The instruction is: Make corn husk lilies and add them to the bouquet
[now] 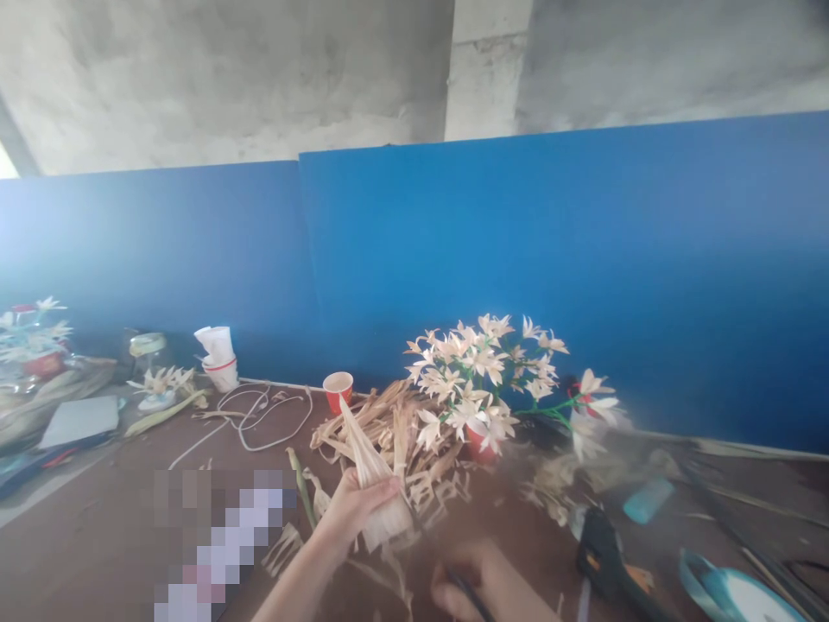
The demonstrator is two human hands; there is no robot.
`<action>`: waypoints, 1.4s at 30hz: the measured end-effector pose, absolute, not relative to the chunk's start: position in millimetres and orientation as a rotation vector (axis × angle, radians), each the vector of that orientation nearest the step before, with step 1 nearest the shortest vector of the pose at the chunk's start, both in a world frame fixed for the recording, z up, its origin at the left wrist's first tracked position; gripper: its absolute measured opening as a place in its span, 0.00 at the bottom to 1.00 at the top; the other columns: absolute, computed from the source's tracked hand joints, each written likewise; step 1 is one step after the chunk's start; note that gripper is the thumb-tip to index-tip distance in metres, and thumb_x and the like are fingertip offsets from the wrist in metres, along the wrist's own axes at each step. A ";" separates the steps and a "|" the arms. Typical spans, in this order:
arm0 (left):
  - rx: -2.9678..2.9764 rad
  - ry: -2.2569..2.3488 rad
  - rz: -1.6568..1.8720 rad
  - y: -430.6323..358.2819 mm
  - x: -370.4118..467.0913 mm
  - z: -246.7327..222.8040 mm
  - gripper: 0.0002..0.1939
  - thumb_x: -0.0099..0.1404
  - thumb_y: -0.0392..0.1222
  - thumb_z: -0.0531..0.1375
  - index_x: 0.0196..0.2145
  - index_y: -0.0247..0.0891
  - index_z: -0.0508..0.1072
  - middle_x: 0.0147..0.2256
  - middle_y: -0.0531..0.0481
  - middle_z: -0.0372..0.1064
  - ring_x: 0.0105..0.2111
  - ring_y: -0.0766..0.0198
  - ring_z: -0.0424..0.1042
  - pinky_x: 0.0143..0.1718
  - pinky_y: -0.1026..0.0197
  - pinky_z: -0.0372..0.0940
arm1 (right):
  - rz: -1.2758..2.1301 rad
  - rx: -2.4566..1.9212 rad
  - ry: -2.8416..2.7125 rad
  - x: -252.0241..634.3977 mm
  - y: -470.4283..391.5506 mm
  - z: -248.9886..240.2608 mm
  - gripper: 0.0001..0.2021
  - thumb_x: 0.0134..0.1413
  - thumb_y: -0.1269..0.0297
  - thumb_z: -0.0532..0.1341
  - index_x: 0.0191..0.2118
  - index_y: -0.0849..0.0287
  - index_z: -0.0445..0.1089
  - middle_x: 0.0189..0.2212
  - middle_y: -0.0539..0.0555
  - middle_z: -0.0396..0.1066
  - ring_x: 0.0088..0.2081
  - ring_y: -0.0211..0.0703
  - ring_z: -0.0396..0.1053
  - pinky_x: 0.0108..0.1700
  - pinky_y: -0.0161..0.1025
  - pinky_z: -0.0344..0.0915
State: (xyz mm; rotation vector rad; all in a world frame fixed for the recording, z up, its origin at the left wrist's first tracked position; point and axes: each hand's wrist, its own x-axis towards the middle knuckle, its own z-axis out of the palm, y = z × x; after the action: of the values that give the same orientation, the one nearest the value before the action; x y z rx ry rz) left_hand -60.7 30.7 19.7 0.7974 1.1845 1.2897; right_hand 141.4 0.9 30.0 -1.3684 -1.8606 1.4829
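My left hand [363,505] is closed around a pale dried corn husk [366,453], whose pointed tip stands up and whose wide end hangs below my fingers. Low in the view, my right hand [476,579] is curled on a thin dark tool [467,589]; motion blur hides its exact kind. Behind the husk lies a heap of dry brown husks [382,419]. Cut husk scraps [446,488] are scattered beside my left hand. A bunch of cream husk flowers [479,367] on green stems rises from a red pot [483,445].
A black glue gun [605,553] lies at right, near a turquoise tape roll [744,596] and a small turquoise object [648,499]. Further back stand a red paper cup [338,393], white cups [220,371] and a looped white cord [259,423]. A blue partition [518,242] borders the brown table.
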 end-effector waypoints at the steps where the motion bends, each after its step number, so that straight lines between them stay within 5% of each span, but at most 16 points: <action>1: 0.809 1.182 1.283 30.6 -61.0 19.3 0.15 0.40 0.46 0.70 0.21 0.30 0.77 0.18 0.47 0.72 0.19 0.66 0.67 0.22 0.65 0.59 | 1.508 -1.358 -1.885 141.9 1.6 28.9 0.08 0.43 0.63 0.60 0.31 0.61 0.71 0.16 0.44 0.60 0.18 0.30 0.56 0.22 0.29 0.52; 19: 0.862 1.185 1.231 31.1 -63.9 19.8 0.15 0.37 0.45 0.71 0.19 0.31 0.76 0.17 0.49 0.69 0.17 0.67 0.65 0.21 0.65 0.58 | 1.526 -1.383 -1.959 146.7 8.7 22.7 0.04 0.42 0.69 0.59 0.26 0.59 0.71 0.10 0.42 0.59 0.14 0.30 0.57 0.22 0.29 0.52; 27: 0.654 1.163 1.326 29.5 -64.5 24.5 0.14 0.39 0.43 0.71 0.23 0.32 0.76 0.20 0.47 0.74 0.21 0.62 0.71 0.26 0.62 0.65 | 1.510 -1.355 -1.960 156.0 9.5 11.9 0.08 0.41 0.66 0.62 0.32 0.58 0.73 0.14 0.44 0.63 0.17 0.31 0.60 0.23 0.30 0.55; 42: 0.771 1.124 1.270 28.4 -60.2 15.6 0.15 0.39 0.45 0.70 0.22 0.31 0.75 0.20 0.47 0.73 0.20 0.63 0.70 0.25 0.63 0.63 | 1.536 -1.344 -1.924 151.0 8.6 11.8 0.06 0.39 0.69 0.62 0.28 0.59 0.73 0.17 0.46 0.65 0.25 0.35 0.65 0.27 0.30 0.57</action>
State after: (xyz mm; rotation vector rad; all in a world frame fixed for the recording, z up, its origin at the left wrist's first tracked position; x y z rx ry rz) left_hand -60.2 28.4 15.6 0.7713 1.1243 1.2703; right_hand 151.0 8.6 11.8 -1.3436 -1.9241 1.5361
